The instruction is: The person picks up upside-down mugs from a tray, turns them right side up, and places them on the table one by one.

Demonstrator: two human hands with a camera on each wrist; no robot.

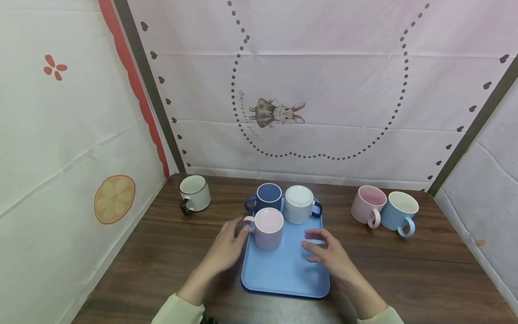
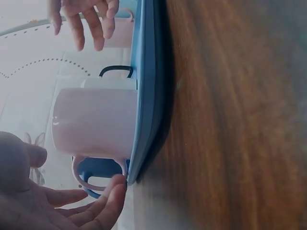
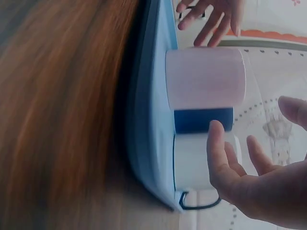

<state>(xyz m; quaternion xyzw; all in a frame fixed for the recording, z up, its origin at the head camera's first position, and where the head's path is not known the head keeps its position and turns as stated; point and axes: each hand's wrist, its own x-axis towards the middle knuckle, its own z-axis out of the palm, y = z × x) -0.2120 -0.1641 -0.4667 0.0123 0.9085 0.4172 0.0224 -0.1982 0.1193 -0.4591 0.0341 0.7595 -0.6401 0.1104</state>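
Pink mug [image 1: 269, 233] on the tray [image 1: 289, 274]: two o'clock from my nearer left grip [image 1: 224, 247], handle [image 1: 248, 219] facing it; both wide, right grip [image 1: 333, 256] farther.

Dark wood-grain table [image 1: 404, 274] stretching across below, pale cloth wall [image 1: 344, 90] right behind it, there's a rabbit print [image 1: 277, 112] lying sideways above a dotted curve [image 1: 319, 155], red scalloped band [image 1: 133, 76] by the left corner, orange-slice print [image 1: 115, 200] on the left wall [image 1: 40, 148]
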